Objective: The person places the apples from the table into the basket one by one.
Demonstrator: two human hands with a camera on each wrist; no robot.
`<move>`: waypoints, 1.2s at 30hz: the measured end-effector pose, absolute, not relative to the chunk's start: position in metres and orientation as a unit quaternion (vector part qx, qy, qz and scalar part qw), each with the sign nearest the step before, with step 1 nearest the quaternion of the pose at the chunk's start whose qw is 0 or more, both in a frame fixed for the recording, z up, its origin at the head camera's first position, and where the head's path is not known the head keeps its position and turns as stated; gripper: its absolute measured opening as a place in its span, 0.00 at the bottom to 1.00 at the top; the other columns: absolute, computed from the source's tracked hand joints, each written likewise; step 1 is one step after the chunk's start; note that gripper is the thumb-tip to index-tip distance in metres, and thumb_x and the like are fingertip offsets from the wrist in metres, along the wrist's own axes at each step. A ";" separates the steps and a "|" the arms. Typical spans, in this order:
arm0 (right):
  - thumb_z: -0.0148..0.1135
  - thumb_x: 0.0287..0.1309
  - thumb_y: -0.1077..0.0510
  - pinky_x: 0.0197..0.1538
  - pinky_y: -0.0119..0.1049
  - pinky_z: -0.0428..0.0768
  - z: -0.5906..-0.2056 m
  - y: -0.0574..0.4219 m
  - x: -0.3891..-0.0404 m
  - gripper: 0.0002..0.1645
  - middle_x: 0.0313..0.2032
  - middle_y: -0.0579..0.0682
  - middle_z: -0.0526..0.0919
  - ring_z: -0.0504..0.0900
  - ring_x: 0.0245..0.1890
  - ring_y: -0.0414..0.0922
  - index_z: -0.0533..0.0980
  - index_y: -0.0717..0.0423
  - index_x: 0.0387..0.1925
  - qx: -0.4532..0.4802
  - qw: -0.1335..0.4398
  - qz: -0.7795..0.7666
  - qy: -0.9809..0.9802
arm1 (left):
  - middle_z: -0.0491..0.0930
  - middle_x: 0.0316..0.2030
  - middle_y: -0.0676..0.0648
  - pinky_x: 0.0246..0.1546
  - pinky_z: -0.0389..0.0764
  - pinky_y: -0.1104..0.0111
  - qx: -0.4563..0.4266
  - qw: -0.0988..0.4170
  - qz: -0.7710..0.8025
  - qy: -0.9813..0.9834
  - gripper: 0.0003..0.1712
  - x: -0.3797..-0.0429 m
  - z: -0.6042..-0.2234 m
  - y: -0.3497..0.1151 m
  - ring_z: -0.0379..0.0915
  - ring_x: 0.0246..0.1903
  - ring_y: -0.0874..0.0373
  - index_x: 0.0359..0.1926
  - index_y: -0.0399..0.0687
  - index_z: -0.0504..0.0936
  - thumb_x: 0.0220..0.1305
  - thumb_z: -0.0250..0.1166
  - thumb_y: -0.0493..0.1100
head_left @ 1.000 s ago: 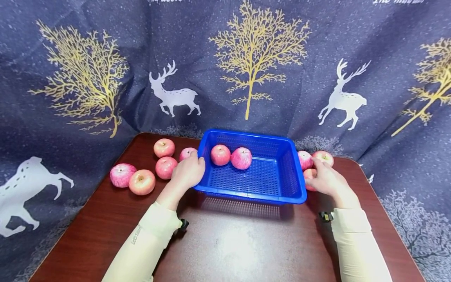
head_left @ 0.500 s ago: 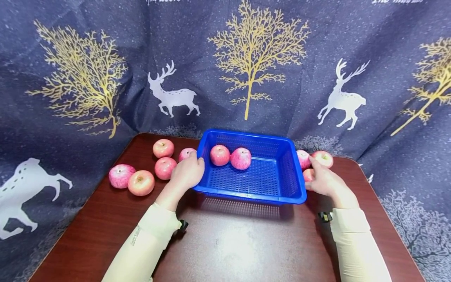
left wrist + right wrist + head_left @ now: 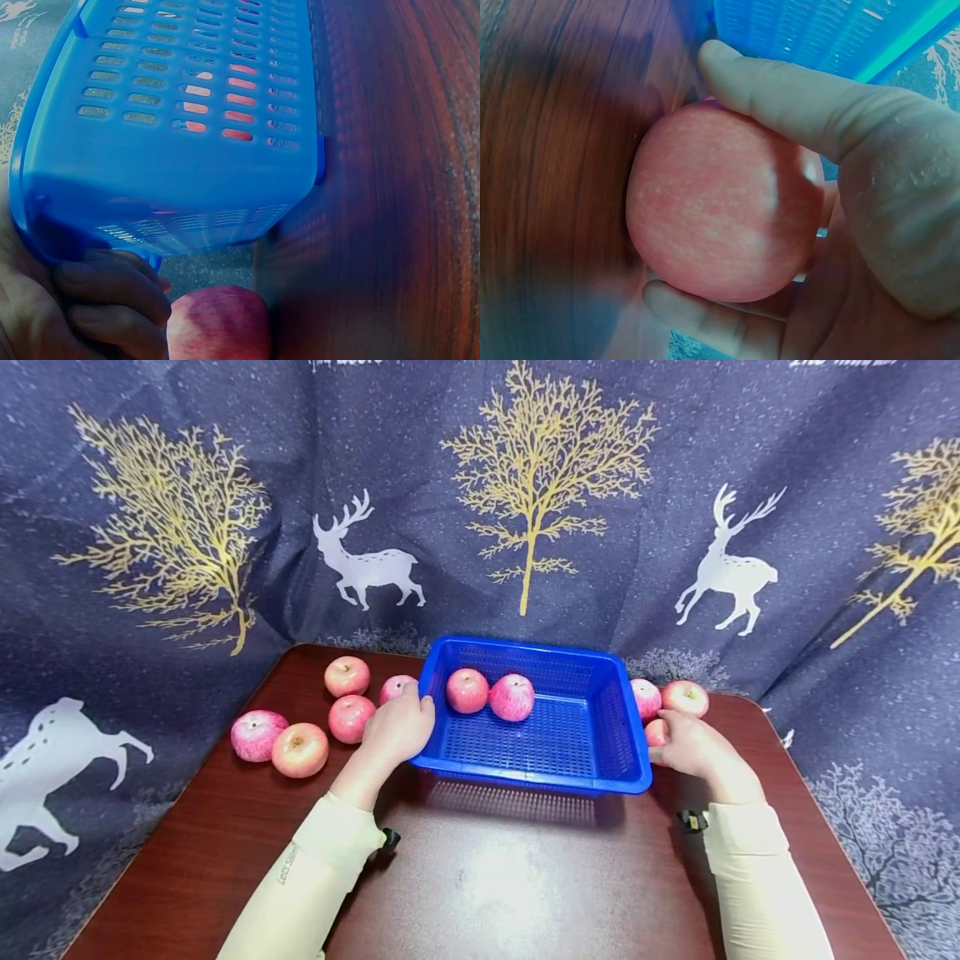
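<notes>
While the right hand (image 3: 697, 747) is gripping it, a pale red apple (image 3: 712, 202) is resting on the table between the thumb, on its basket side, and the fingers, which are curving round its other side. Just past those fingertips a streaked pink apple (image 3: 645, 700) is sitting close by the basket wall, and a yellowish-red apple (image 3: 686, 698) is lying next to it, directly beyond the knuckles.

The blue basket (image 3: 525, 777) is standing just beside the right thumb. At its opposite end the left hand (image 3: 397, 727) is holding the rim, its fingers clamping the edge. Inside, a round red apple (image 3: 467, 691) and a striped pink apple (image 3: 512, 697) are lying side by side, nearer the left fingers than the right.

Beyond the left fingertips a half-hidden pink apple (image 3: 398, 688) is showing. Outward from the left knuckles a plain red apple (image 3: 351, 719) is sitting near, with a blush apple (image 3: 347, 677) behind it; farther out a golden-red apple (image 3: 300, 750) and a mottled pink apple (image 3: 258, 735) are lying close together.

The brown table (image 3: 480, 877) is bearing everything, and past both hands' fingertips a dark blue cloth (image 3: 600, 468) is hanging, printed with golden trees and white deer.
</notes>
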State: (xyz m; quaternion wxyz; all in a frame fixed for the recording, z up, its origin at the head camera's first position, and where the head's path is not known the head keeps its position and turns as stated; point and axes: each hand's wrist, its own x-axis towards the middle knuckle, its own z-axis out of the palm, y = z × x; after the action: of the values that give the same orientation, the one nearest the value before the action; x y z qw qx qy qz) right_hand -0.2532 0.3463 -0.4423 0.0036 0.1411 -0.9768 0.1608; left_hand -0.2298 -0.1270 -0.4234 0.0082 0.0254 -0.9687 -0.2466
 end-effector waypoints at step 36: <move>0.73 0.47 0.33 0.42 0.61 0.73 -0.405 0.348 -0.240 0.47 0.47 0.64 0.78 0.77 0.44 0.61 0.68 0.53 0.62 0.070 0.103 0.156 -0.980 | 0.75 0.57 0.35 0.48 0.73 0.41 0.026 0.011 -0.241 -0.970 0.31 -0.228 -0.422 -0.127 0.75 0.48 0.37 0.66 0.42 0.63 0.75 0.40 0.58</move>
State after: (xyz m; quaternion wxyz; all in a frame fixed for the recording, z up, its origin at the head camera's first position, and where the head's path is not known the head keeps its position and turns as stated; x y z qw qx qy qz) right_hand -0.2396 0.3484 -0.4046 0.1031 0.0703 -0.9798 0.1563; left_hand -0.2281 -0.1269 -0.4221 0.0112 0.0260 -0.9702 -0.2407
